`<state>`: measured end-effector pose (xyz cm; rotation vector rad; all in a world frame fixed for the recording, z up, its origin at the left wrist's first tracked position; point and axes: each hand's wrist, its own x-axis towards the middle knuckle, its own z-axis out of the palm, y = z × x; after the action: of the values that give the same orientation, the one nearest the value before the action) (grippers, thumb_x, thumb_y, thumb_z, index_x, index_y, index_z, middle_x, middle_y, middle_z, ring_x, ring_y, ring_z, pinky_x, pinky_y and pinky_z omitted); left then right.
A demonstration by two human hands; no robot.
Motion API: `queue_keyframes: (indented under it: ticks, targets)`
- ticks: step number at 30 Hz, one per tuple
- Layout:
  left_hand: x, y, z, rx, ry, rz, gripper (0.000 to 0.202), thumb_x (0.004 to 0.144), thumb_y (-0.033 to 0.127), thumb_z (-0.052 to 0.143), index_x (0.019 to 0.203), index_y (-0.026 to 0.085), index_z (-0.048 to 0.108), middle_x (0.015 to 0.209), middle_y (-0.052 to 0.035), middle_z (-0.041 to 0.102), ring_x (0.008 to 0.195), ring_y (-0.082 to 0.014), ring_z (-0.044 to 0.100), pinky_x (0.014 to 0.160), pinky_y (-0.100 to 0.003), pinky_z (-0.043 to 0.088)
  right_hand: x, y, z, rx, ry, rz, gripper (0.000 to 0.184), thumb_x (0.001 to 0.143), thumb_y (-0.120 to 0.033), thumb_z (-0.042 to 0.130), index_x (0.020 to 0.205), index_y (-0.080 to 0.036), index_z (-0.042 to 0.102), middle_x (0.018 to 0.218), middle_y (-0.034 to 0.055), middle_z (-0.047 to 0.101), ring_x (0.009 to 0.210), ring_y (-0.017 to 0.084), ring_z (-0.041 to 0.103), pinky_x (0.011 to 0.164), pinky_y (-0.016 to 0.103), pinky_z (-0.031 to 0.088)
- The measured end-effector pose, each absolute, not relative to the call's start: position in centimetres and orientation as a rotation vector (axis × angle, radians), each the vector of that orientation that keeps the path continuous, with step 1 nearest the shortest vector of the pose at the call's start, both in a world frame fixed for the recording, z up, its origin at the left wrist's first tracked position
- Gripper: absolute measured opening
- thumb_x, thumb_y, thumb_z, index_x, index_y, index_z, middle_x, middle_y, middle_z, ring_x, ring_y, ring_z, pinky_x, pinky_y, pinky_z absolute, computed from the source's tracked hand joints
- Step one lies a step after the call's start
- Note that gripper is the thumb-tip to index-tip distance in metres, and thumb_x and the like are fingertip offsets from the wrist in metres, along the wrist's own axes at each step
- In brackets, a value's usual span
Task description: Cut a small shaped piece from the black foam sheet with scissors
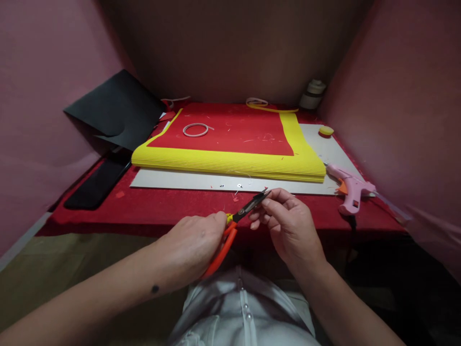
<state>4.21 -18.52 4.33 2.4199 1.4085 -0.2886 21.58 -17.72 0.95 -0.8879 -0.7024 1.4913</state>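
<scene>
Left hand: your left hand [194, 242] is wrapped tight around the orange handles of the scissors [236, 222].
Right hand: your right hand [288, 223] pinches at the dark blade tips; whatever it holds is probably too small to see.
Sheets: ribbed yellow sheet [230, 163] under smooth red sheet [230, 132].
Nearby: pink glue gun [349, 187], right edge.

Bare forearms, a small dark mark on the left one; white buttoned shirt [245, 307]

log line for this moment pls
left hand grips orange-handled scissors | right hand pinches at blade tips | pink glue gun lies right
</scene>
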Motion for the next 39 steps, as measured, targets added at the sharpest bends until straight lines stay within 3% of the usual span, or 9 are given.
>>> queue_keyframes:
  ticks: [9,15,20,28,39]
  targets:
    - [3.6,-18.7,4.6,2.348,1.387,-0.159,0.005,0.078,0.025,0.042,0.079,0.021,0.038,0.069,-0.0019,0.058,0.055,-0.0173,0.053,0.048,-0.027,0.029,21.9,-17.4,1.2,-0.904,-0.707,1.370,0.011,0.070,-0.018,0.066,0.073,-0.016,0.056,0.063,-0.0021,0.062,0.051,0.011,0.060,0.044,0.021,0.049]
    - [4.5,-17.7,4.6,1.811,1.297,0.525,0.009,0.080,0.027,0.048,0.084,0.020,0.045,0.071,0.0017,0.054,0.058,-0.0104,0.051,0.051,-0.021,0.039,21.6,-17.1,1.5,-0.934,-0.680,1.346,0.014,0.069,-0.021,0.069,0.073,-0.016,0.057,0.065,-0.0019,0.062,0.054,0.011,0.060,0.045,0.020,0.048]
    - [6.8,-16.5,5.2,1.398,1.206,0.971,0.021,0.071,0.025,0.063,0.086,0.016,0.051,0.078,-0.0003,0.060,0.064,-0.0112,0.058,0.056,-0.021,0.046,21.0,-17.3,0.7,-0.938,-0.736,1.343,0.013,0.072,-0.022,0.069,0.076,-0.018,0.057,0.064,-0.0037,0.060,0.054,0.009,0.058,0.048,0.019,0.046]
    - [8.4,-16.1,4.1,1.207,1.136,1.032,0.024,0.069,0.024,0.067,0.087,0.016,0.053,0.068,0.0016,0.059,0.055,-0.0103,0.057,0.050,-0.020,0.046,20.6,-17.9,0.3,-0.998,-0.927,1.030,0.006,0.076,-0.021,0.064,0.079,-0.019,0.059,0.073,-0.0027,0.058,0.062,0.009,0.057,0.062,0.024,0.049]
    - [8.6,-16.0,3.0,1.087,1.030,1.029,0.027,0.068,0.025,0.069,0.089,0.016,0.054,0.065,0.0017,0.060,0.057,-0.0120,0.060,0.052,-0.022,0.048,20.5,-18.0,0.5,-0.991,-0.968,1.018,0.005,0.077,-0.019,0.062,0.077,-0.021,0.057,0.073,-0.0035,0.058,0.055,0.009,0.057,0.054,0.023,0.051]
